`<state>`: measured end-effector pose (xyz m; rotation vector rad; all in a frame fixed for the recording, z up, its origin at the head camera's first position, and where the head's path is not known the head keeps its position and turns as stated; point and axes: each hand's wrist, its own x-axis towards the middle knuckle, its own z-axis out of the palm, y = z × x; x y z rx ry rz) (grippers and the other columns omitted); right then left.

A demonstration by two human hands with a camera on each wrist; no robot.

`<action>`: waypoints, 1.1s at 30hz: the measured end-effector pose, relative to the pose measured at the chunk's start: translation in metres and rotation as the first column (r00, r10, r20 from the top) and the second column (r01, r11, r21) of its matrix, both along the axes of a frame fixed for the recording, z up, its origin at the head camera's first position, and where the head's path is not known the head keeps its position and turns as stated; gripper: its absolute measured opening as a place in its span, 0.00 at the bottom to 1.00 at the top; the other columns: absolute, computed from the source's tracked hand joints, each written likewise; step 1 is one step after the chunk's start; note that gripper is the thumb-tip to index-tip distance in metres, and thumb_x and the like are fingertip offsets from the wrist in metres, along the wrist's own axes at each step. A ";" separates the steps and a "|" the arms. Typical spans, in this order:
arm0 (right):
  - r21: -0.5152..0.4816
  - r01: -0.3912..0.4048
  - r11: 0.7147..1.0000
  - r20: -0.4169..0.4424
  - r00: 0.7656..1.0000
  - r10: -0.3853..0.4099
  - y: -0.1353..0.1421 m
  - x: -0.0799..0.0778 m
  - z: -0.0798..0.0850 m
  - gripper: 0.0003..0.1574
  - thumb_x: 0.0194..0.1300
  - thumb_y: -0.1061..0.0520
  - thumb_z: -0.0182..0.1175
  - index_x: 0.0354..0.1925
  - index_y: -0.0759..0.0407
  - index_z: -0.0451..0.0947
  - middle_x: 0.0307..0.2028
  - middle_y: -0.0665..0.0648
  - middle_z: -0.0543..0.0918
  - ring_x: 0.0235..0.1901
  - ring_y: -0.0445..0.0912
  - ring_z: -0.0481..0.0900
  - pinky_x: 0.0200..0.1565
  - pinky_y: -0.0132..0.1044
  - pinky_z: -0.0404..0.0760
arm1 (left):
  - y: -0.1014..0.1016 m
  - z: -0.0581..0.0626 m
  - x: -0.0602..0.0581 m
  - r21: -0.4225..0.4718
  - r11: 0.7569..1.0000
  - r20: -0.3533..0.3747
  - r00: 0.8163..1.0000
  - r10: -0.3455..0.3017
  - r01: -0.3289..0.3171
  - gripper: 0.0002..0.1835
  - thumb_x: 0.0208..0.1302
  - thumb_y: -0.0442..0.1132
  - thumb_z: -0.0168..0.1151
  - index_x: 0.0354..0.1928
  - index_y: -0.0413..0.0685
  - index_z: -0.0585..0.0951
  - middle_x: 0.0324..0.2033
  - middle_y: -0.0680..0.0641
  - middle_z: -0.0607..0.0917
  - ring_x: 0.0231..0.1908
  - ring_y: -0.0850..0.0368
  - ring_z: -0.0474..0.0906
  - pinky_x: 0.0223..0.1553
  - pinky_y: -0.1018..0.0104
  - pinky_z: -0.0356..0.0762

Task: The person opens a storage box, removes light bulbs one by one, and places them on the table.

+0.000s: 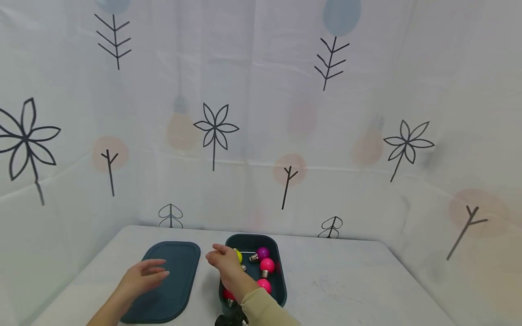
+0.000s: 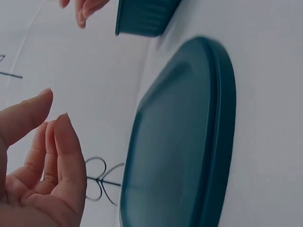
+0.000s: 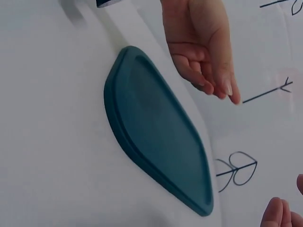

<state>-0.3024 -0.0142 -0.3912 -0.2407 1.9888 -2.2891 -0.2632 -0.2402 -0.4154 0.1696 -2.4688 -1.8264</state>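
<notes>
On the left of the counter (image 1: pixel 346 280), a dark teal lid (image 1: pixel 175 283) lies flat; to its right stands an uncovered matching box (image 1: pixel 282 287) in which coloured bulbs (image 1: pixel 267 265) are loosely scattered. Nothing is held by either hand: the left hand (image 1: pixel 142 278) is poised above the lid, thumb parted from loosely bent fingers, while the right hand (image 1: pixel 228 267) is held over the box's left side, fingers loosely extended. The lid would probably be found light, fairly stiff and smooth, best taken by opposite edges; the bulbs look fragile, so the box should be steadied by its rim and kept level.
</notes>
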 end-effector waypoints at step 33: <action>0.246 0.001 0.969 -0.067 0.998 0.015 0.091 -0.032 0.011 0.25 0.63 0.63 0.57 0.57 0.71 0.68 0.40 0.57 0.78 0.41 0.50 0.78 0.44 0.49 0.71 | 0.118 -0.004 -0.005 0.195 0.945 0.119 0.950 -0.288 0.262 0.35 0.55 0.38 0.68 0.60 0.30 0.63 0.40 0.41 0.77 0.35 0.54 0.77 0.41 0.57 0.79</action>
